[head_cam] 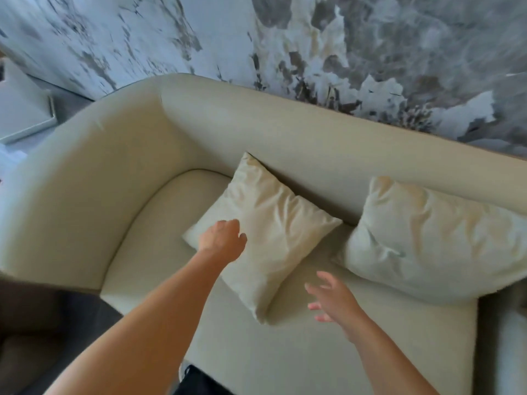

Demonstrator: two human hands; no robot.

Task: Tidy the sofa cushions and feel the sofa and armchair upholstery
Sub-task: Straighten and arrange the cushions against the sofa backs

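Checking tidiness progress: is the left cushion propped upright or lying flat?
Neither fully: the left cushion leans tilted, top corner against the sofa backrest, lower corner out on the seat. The left hand is at its edge.

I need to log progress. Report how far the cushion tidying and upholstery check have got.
Done: nothing clearly; both cushions look rumpled. In hand: the left hand is on the left cushion, which lies skewed on the sofa seat; the right hand hovers open beside it. Left: the right cushion slumped against the backrest, feeling the sofa, and the armchair, not in view.
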